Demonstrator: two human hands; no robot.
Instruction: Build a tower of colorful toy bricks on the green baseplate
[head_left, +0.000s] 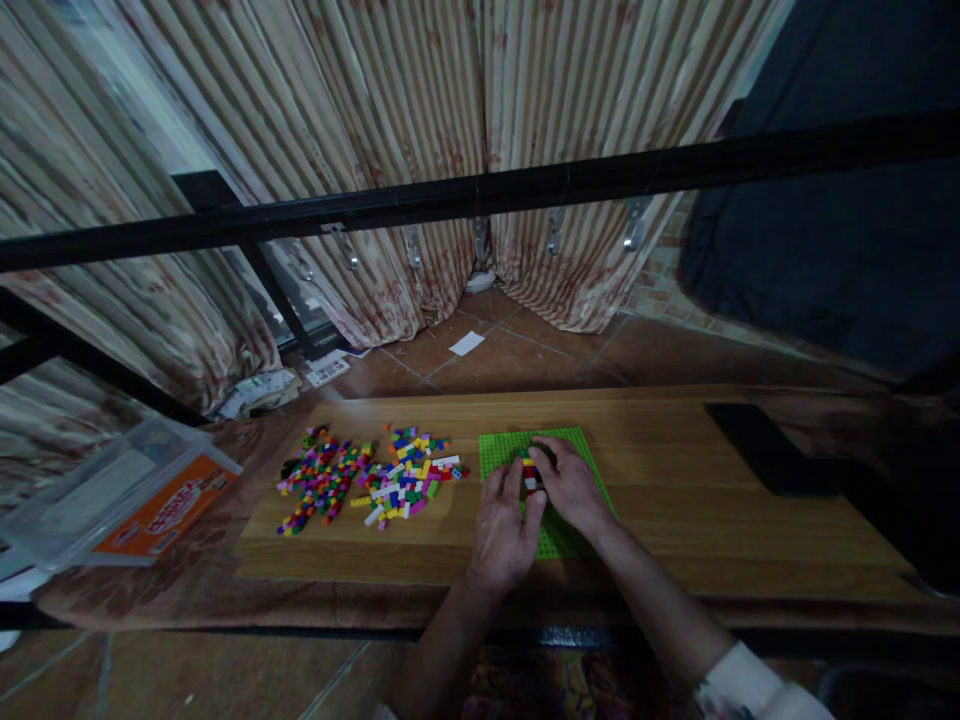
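A green baseplate (499, 450) lies on a wooden board (675, 490). Over it, both of my hands meet around a small stack of coloured bricks (531, 474). My left hand (504, 525) has its fingers curled against the stack from the left. My right hand (571, 485) closes on it from the right and above. Just left of the baseplate lie two heaps of loose coloured bricks, one heap (409, 475) nearer the plate and one heap (319, 480) further left.
A clear plastic box (112, 490) with an orange label sits at the left on the table. A black flat object (765, 455) lies at the board's right. Black frame bars (480, 195) cross above. Curtains and a tiled floor are behind.
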